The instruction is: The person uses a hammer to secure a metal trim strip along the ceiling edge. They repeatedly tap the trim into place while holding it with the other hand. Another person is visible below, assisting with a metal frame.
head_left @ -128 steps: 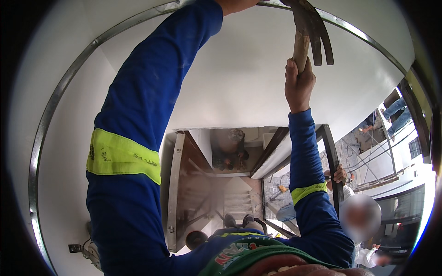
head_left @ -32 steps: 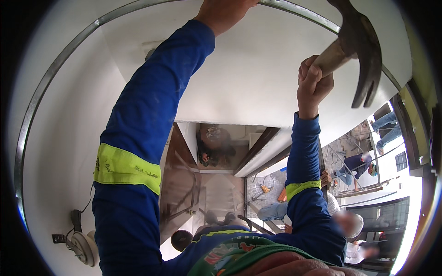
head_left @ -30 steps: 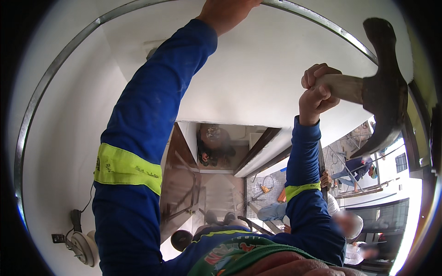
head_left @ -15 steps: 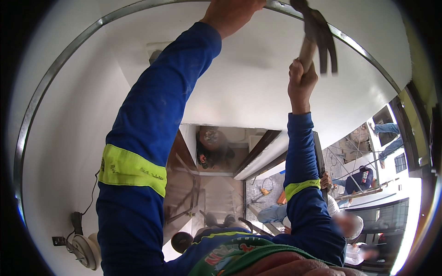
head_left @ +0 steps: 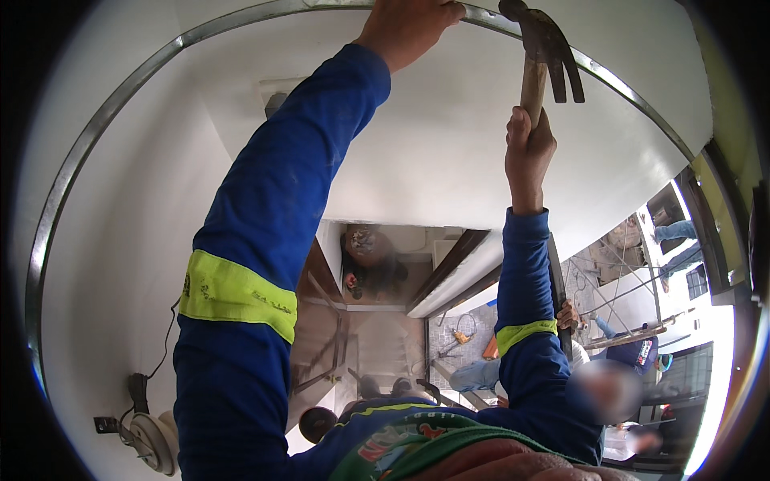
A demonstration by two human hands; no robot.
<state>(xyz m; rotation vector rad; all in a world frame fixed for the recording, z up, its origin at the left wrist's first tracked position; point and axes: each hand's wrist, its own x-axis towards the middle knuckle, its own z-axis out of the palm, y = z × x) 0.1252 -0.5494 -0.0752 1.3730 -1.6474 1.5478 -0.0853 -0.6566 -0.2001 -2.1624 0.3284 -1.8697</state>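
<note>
A claw hammer [head_left: 549,44] with a wooden handle is gripped low on its handle by my right hand [head_left: 529,152]. Its dark head is raised at the top of the view, overlapping the thin metal track [head_left: 108,112] that curves along the wall. My left hand [head_left: 409,28] is up at the same track, left of the hammer head. Its thumb and fingertips are pinched together against the metal; whatever they hold is too small to tell. Both arms reach upward in blue sleeves with yellow bands.
On the left wall hang a round pale fixture [head_left: 152,441] and a dangling black cord [head_left: 166,337]. Far below are stairs [head_left: 381,353] and a person crouching [head_left: 373,256]. At right, several people stand near scaffolding [head_left: 613,280]; one hand [head_left: 568,315] grips a dark upright.
The hammer head has tilted a little, moved slightly up and left, and looks sharper. My left hand stays at the track, shifted slightly right. The nearby person's head at right has moved.
</note>
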